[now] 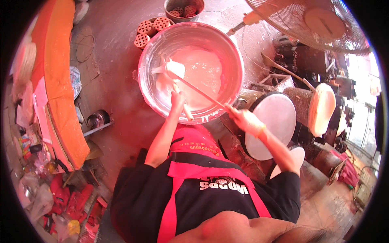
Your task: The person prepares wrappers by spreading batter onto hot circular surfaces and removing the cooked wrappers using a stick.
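From where I sit, I have the long orange cover (60,81) at far left, curving down along the edge of the view; right of it a small dark pot (98,119) sits near the floor, and further along a cluster of perforated cylinders (162,23) stands just beside the big metal basin (232,77); over the basin's near rim, my left hand (178,100) is wrapped narrowly round a short handle (188,113); a thick white clump (177,69) hangs about the far end of the long stick (198,90), which slants across the basin above the pale batter (208,73) (I cannot tell how the tools meet under that clump); my right hand (246,120) grips the stick's near end, fingers curled tight; beyond lie a round pale disc (275,125), a pale oval pad (322,109) and, above, a caged fan (324,24).
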Available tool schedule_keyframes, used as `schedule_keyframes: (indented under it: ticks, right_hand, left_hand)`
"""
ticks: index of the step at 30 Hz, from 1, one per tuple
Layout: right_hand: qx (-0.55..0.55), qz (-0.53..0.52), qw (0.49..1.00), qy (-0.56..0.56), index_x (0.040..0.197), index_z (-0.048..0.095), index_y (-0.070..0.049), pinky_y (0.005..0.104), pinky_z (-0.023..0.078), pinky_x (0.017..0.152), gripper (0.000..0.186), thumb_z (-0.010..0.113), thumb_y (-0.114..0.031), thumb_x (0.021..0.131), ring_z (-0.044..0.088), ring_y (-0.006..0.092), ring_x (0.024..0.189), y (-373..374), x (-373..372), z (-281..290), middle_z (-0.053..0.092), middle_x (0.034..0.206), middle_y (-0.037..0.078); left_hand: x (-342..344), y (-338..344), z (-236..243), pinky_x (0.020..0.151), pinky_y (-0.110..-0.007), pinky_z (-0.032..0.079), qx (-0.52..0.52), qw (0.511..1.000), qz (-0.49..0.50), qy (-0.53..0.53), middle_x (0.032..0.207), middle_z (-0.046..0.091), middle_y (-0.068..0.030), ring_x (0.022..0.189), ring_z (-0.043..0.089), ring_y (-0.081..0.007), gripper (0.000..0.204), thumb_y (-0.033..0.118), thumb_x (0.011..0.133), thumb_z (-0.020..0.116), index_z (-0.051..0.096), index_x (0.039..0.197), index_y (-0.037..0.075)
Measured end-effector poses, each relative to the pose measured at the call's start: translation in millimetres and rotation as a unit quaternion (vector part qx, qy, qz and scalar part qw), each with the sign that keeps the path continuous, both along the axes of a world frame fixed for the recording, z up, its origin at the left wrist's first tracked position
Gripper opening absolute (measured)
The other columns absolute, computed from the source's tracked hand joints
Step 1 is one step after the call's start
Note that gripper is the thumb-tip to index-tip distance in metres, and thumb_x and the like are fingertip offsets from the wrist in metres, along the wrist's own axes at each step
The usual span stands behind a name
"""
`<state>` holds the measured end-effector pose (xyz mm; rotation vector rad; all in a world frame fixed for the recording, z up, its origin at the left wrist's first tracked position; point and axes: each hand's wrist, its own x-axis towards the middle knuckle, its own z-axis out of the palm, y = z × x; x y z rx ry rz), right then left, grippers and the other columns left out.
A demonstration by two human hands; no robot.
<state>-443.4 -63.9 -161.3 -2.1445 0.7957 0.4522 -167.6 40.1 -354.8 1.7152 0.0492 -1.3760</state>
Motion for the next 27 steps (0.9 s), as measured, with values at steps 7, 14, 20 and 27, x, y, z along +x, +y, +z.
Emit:
schedule_keyframes:
  ticks: [7, 14, 20, 27]
  right_hand:
    - [0.172, -0.458, 0.871, -0.045, 0.140, 0.039, -0.014, 0.0273, 0.047, 0.060, 0.048, 0.047, -0.011, 0.093, 0.053, 0.0123, 0.060, 154, -76, 43, 0.055, 0.073, 0.006]
    - [0.343, -0.675, 0.637, -0.144, 0.142, 0.034, -0.018, 0.0221, 0.029, 0.034, 0.047, 0.043, -0.026, 0.097, 0.037, 0.0066, 0.039, 126, -17, -9, 0.048, 0.059, 0.000]
    - [0.344, -0.680, 0.640, -0.098, 0.143, 0.033, -0.023, 0.0247, 0.028, 0.031, 0.048, 0.044, -0.030, 0.097, 0.035, 0.0081, 0.036, 106, 8, -93, 0.047, 0.055, 0.000]
    - [0.307, -0.598, 0.732, -0.110, 0.143, 0.034, -0.024, 0.0221, 0.030, 0.034, 0.046, 0.044, -0.029, 0.097, 0.035, 0.0064, 0.039, 99, 11, -91, 0.046, 0.056, -0.001]
  left_hand:
    - [-59, 6, 104, 0.050, -0.047, 0.047, -0.079, 0.921, -0.285, -0.253, 0.074, 0.057, -0.0264, 0.061, 0.060, -0.0395, 0.031, 0.013, 0.089, 0.048, 0.037, 0.113, -0.003]
    - [3, -141, -12, 0.053, -0.047, 0.052, -0.064, 0.638, -0.492, -0.590, 0.084, 0.062, -0.0241, 0.062, 0.062, -0.0410, 0.025, 0.014, 0.093, 0.040, 0.041, 0.113, -0.002]
    - [52, -161, -108, 0.044, -0.037, 0.051, -0.036, 0.645, -0.437, -0.626, 0.072, 0.059, -0.0198, 0.060, 0.064, -0.0299, 0.024, 0.010, 0.091, 0.041, 0.040, 0.112, -0.002]
    - [-1, -132, -65, 0.036, -0.023, 0.036, -0.036, 0.957, -0.268, 0.107, 0.067, 0.042, -0.0035, 0.048, 0.043, -0.0114, 0.023, 0.002, 0.088, 0.047, 0.033, 0.105, 0.008]
